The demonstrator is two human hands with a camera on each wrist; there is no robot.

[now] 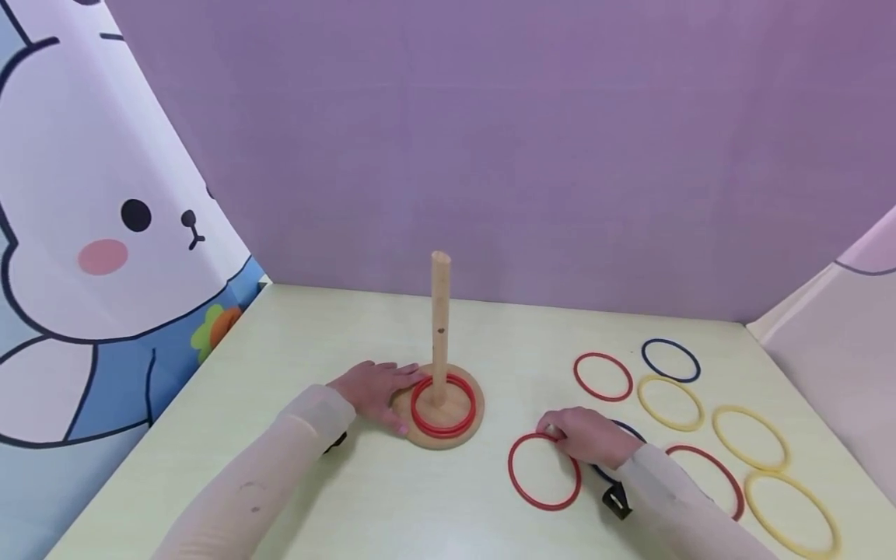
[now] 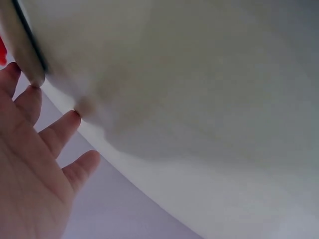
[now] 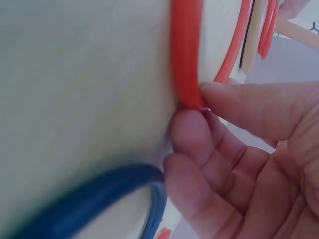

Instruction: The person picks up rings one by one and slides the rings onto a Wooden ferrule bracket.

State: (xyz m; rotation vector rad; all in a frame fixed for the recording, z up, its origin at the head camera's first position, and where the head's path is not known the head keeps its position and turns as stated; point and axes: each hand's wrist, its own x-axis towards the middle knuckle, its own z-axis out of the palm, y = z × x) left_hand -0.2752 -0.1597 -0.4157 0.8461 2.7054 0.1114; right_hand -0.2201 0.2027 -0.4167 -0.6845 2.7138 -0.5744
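Note:
A wooden post [image 1: 440, 311] stands upright on a round wooden base [image 1: 479, 395]. Two red rings [image 1: 444, 431] lie on that base, around the post. My left hand [image 1: 374, 393] rests at the base's left side, fingers spread; in the left wrist view its fingertips touch the base's edge. With thumb and forefinger, my right hand [image 1: 591, 435] pinches the far edge of a red ring [image 1: 553, 507], which is at the table surface. A dark blue ring [image 3: 89, 199] lies close beside my right fingers, partly hidden by the hand in the head view.
Right of my right hand lie another red ring [image 1: 738, 498] and yellow rings [image 1: 785, 443], some touching. Farther back are a red ring [image 1: 612, 400] and a blue ring [image 1: 672, 379]. A purple wall [image 1: 490, 155] closes off the table's back; a cartoon-printed panel [image 1: 105, 194] stands left.

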